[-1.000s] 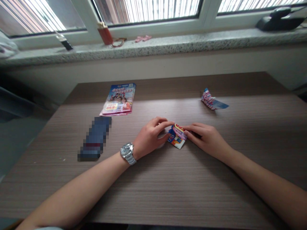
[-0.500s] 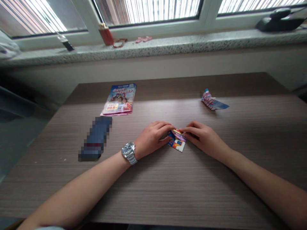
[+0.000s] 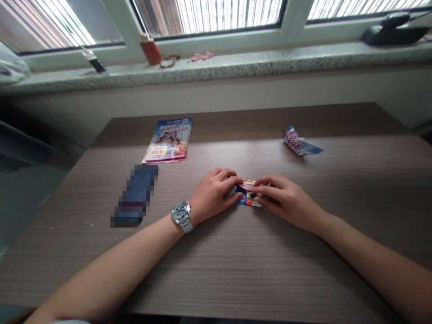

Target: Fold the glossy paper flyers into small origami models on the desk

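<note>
Between my hands, on the wooden table (image 3: 216, 252), lies a small folded piece of printed paper (image 3: 249, 200) in blue, yellow, red and white. My left hand (image 3: 216, 192), with a metal watch (image 3: 182, 216) on the wrist, pinches its left edge between thumb and fingers. On the other side, my right hand (image 3: 281, 194) grips the right edge, its fingertips covering that corner. An upper flap of the paper stands slightly raised. Beyond my right hand sits a folded paper shape (image 3: 299, 143) with pointed ends, printed in the same colours.
A stack of printed flyers (image 3: 170, 139) lies at the back left. A dark, pixelated flat object (image 3: 135, 195) is in front of it. On the stone windowsill (image 3: 243, 65) are a red container (image 3: 150, 50), small pink items (image 3: 202, 56) and a black device (image 3: 394, 31).
The folded paper has turned so that its near edge runs more level. My right hand has shifted slightly down over its right corner; my left hand has barely moved.
</note>
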